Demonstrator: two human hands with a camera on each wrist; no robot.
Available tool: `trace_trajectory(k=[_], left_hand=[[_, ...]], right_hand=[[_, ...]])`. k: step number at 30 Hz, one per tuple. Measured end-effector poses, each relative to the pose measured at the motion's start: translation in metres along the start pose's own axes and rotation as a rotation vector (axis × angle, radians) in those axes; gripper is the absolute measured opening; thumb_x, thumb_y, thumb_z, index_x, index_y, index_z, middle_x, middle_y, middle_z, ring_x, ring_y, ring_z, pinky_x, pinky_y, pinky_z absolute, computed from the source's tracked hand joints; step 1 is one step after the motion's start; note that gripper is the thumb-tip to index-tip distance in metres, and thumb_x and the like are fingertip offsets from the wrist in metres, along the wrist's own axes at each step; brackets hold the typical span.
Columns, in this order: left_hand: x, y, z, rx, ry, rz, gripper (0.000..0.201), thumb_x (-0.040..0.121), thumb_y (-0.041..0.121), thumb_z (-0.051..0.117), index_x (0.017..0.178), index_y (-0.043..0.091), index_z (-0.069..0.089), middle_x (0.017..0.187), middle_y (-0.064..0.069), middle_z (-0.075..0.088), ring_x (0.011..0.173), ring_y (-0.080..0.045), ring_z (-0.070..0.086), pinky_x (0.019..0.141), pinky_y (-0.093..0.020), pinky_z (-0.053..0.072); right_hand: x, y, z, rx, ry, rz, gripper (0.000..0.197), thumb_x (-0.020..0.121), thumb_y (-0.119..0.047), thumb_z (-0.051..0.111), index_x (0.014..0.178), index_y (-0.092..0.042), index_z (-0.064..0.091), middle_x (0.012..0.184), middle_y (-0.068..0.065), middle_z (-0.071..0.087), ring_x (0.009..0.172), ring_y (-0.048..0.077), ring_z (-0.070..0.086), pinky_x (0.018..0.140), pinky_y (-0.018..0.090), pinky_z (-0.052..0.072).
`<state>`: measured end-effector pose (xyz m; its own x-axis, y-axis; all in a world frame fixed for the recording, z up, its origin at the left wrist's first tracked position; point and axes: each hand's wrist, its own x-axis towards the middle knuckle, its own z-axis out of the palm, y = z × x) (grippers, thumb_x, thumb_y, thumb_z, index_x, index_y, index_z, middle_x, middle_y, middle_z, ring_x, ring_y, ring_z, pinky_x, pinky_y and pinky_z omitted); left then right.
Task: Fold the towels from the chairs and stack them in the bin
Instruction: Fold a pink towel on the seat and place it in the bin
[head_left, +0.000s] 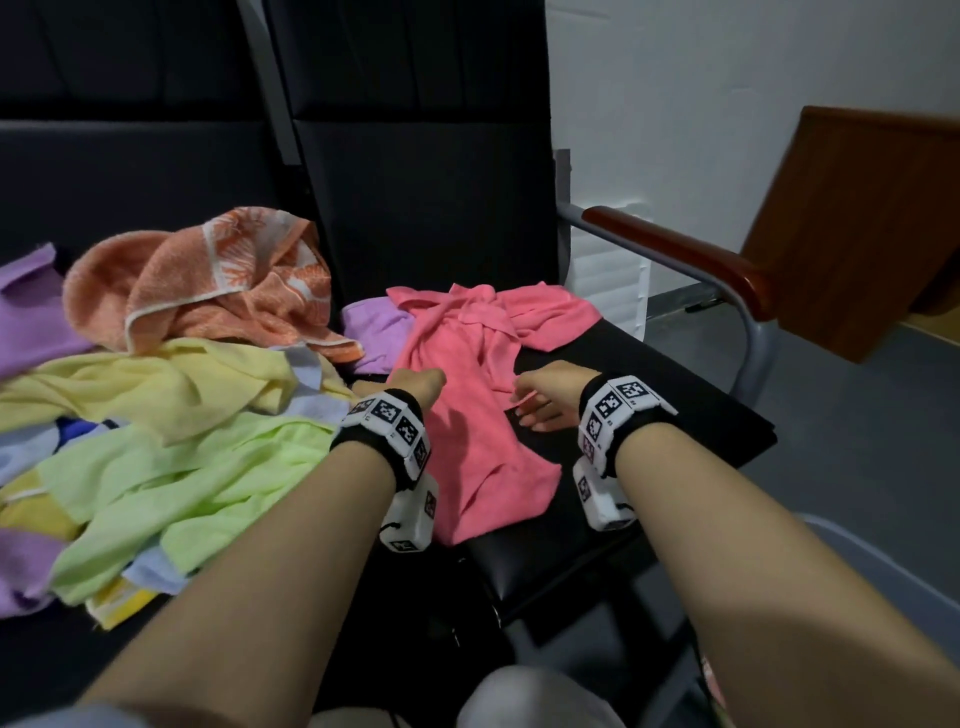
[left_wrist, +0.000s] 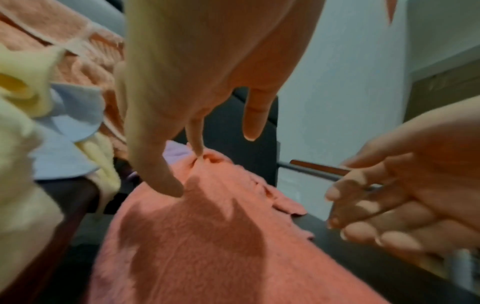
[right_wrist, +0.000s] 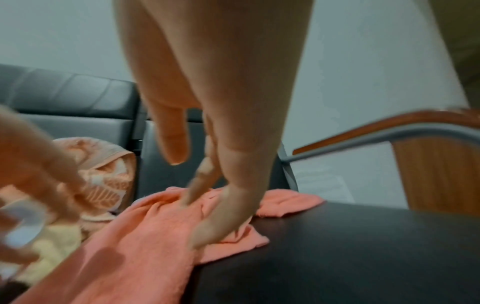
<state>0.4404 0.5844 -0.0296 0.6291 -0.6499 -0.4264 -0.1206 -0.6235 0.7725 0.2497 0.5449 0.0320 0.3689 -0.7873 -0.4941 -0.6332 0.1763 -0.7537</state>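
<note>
Left hand (left_wrist: 207, 61) fingertip touches pink towel (left_wrist: 207, 236), hidden from head view.

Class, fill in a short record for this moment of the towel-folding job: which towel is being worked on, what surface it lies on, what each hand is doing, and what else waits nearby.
Towel in work: pink towel, crumpled, unfolded
Surface: black chair seat
Left hand: open, fingertips touching the pink towel
Right hand: open, fingers reaching down to the pink towel's edge
Waiting pile: orange patterned towel, yellow towel, light green towel, purple towel
Bin: not visible
</note>
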Motion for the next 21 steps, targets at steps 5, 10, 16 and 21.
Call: trace_trajectory(k=[5, 10, 16, 21], left_hand=[[0.08, 0.011, 0.004, 0.093, 0.096, 0.008, 0.1, 0.049, 0.057, 0.057, 0.137, 0.01, 0.045, 0.14, -0.018, 0.045, 0.124, -0.04, 0.046, 0.104, -0.049, 0.04], [0.026, 0.05, -0.02, 0.034, -0.053, 0.04, 0.055, 0.091, 0.027, 0.056, 0.136, -0.001, 0.045, 0.138, -0.021, 0.047, 0.125, -0.034, 0.048, 0.103, -0.038, 0.04], [0.025, 0.051, -0.026, 0.128, -0.178, 0.069, 0.02, 0.098, 0.015, 0.048, 0.108, 0.003, 0.06, 0.077, -0.004, 0.048, 0.07, -0.017, 0.049, 0.062, -0.025, 0.04], [0.019, 0.047, -0.031, 0.142, -0.23, 0.095, 0.03, 0.093, 0.014, 0.05, 0.063, 0.014, 0.045, 0.063, -0.003, 0.045, 0.055, -0.013, 0.042, 0.053, -0.022, 0.034]], right_hand=[[0.039, -0.008, 0.013, 0.474, 0.146, -0.045, 0.019, 0.089, -0.001, 0.047, 0.106, -0.001, 0.056, 0.106, 0.018, 0.058, 0.091, 0.033, 0.064, 0.08, 0.047, 0.058], [0.062, -0.013, 0.037, 0.517, 0.082, 0.009, 0.007, 0.092, -0.007, 0.046, 0.09, -0.005, 0.052, 0.094, 0.012, 0.051, 0.086, 0.03, 0.061, 0.088, 0.043, 0.055], [0.079, -0.017, 0.044, 0.476, 0.028, 0.064, 0.016, 0.091, -0.011, 0.057, 0.076, -0.006, 0.053, 0.063, 0.007, 0.049, 0.04, 0.011, 0.054, 0.046, 0.021, 0.052], [0.065, -0.024, 0.048, 0.379, -0.074, 0.063, 0.013, 0.089, -0.018, 0.061, 0.076, -0.017, 0.059, 0.066, -0.002, 0.052, 0.058, 0.006, 0.049, 0.057, 0.018, 0.045]])
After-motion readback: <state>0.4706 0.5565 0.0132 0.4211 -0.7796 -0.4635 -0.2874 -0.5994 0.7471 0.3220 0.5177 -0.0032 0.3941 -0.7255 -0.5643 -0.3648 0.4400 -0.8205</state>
